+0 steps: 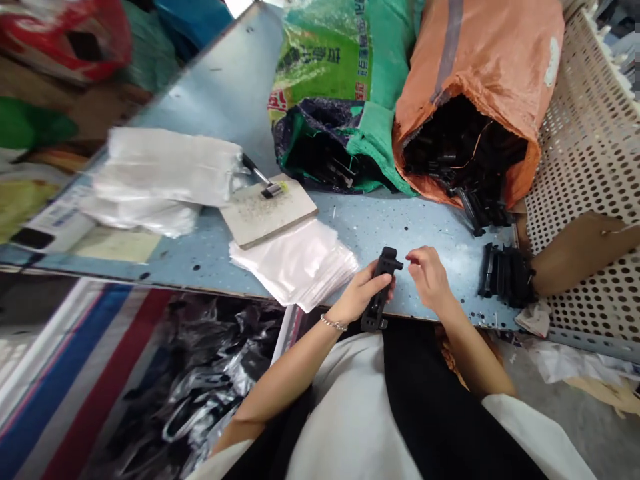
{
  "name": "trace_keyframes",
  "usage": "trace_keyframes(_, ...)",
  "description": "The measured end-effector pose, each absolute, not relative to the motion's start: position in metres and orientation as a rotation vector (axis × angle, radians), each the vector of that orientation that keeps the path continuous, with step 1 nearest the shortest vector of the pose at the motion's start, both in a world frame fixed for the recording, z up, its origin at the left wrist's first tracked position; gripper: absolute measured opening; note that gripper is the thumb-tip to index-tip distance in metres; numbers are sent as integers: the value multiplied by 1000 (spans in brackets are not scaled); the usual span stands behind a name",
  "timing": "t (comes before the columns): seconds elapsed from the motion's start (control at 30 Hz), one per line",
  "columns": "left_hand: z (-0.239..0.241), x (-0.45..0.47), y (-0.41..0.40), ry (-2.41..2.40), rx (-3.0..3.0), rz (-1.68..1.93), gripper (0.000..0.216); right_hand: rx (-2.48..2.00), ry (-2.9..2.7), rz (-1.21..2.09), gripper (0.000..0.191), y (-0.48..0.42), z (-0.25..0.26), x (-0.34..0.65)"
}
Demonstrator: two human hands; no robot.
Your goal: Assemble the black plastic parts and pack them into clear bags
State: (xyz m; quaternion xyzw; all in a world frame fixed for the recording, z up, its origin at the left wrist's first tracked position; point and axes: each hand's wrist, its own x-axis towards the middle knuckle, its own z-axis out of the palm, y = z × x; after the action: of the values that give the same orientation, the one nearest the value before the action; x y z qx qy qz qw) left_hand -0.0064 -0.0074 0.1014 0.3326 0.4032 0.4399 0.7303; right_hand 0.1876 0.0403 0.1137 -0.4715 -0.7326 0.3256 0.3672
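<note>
Near edge of the table: left hand grips a black part, its middle partly covered; right hand half open, palm mostly hidden.

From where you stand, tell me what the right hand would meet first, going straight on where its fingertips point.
The right hand would likely meet the upper end of the black part held in the left hand; depth is unclear.

A long black plastic part, gripped aslant in the left hand — its peg facing the right hand.
</note>
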Motion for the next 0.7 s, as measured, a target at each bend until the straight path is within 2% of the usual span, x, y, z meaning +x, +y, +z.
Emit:
trace_keyframes(0.07,103,5,-5,883,714,949,50,-1232,-1875,839,52,49,110,179)
trace_keyframes(0.17,105,16,3,920,708,1022,47,-1331,-1684,1216,57,51,101,167)
trace_keyframes(0.23,106,14,11,942,643,1081,45,-1300,-1672,1321,59,44,98,168)
trace_keyframes(0.3,108,9,18,959,557,1116,45,-1167,-1878,1115,56,32,99,177)
trace_keyframes(0.43,114,3,28,958,463,1072,47,-751,-2495,446,44,17,105,193)
trace_keyframes(0.5,116,6,30,943,444,1004,47,-632,-2654,345,38,17,106,194)
trace_keyframes(0.57,118,10,29,949,456,990,46,-660,-2678,479,39,15,105,190)
trace_keyframes(0.7,127,14,14,1067,712,1294,44,-964,-2515,1067,47,0,101,176)
